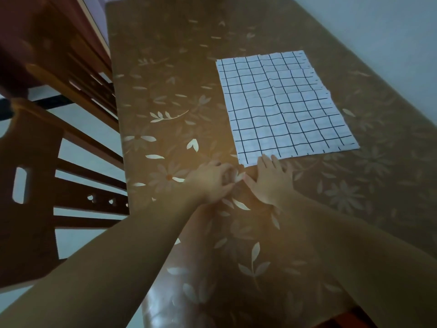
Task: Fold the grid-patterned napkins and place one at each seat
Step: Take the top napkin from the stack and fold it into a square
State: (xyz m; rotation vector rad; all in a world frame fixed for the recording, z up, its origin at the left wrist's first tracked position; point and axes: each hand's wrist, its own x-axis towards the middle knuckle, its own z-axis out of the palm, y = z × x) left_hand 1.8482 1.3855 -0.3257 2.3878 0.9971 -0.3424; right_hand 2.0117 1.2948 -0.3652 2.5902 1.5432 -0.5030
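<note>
Lying unfolded on the table, the grid-patterned napkins sat toward its far right part, in what looked like a stack, since several stepped edges showed along the stack's far right side. The right hand was released and flat, its fingertips resting straight on the near edge of the stack, close to the near left corner. The left hand lay just beside that corner with its fingers bent inward; whether it pinched a layer or was clenched on nothing could not be told in the dim, soft picture. No fold looked begun, and no napkin was seen at any seat. The main risk, as I judged it, was lifting more than one layer at once: the sheets looked thin and lay closely together, so a pinch at the corner could catch two. The table looked glossy, so a push from the flat hand could send the whole stack sliding away and skew its edges further. A fold started from an uneven sheet would likely come out crooked. Two chairs stood close along the table's left side.
</note>
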